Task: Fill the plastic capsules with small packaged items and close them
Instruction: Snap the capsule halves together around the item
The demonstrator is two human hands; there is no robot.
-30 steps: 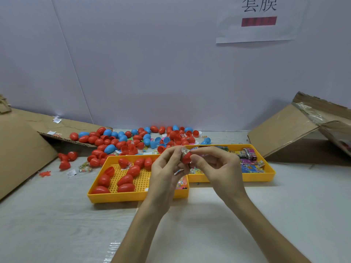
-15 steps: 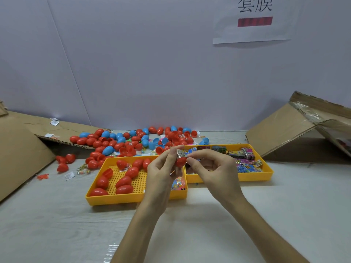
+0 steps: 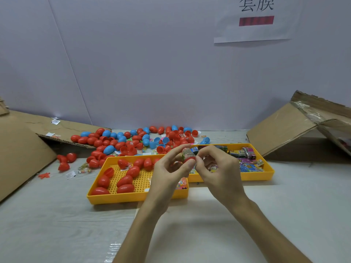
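Centre frame, your left hand [image 3: 169, 175] pinches a red capsule half [image 3: 190, 158] between thumb and fingers, a packet [image 3: 187, 152] poking out; your right hand [image 3: 220, 173] pinches its right edge with curled fingertips. Behind, the left tray [image 3: 133, 199] holds closed red capsules [image 3: 125, 188], the right tray [image 3: 256, 176] loose packets [image 3: 248, 166]. Farther back lies a red-and-blue capsule pile [image 3: 121, 141].

A white paper sheet [image 3: 254, 35] on the pale wall [image 3: 152, 63] carries two large black Chinese characters [image 3: 256, 4], 套膜, their tops cut by the frame edge, above a red bar [image 3: 256, 20]. Print on the colourful small packets [image 3: 248, 166] in the right-hand yellow plastic tray [image 3: 266, 175] and on the white paper tags [image 3: 70, 175] on the desk [image 3: 284, 205] is too small to read.
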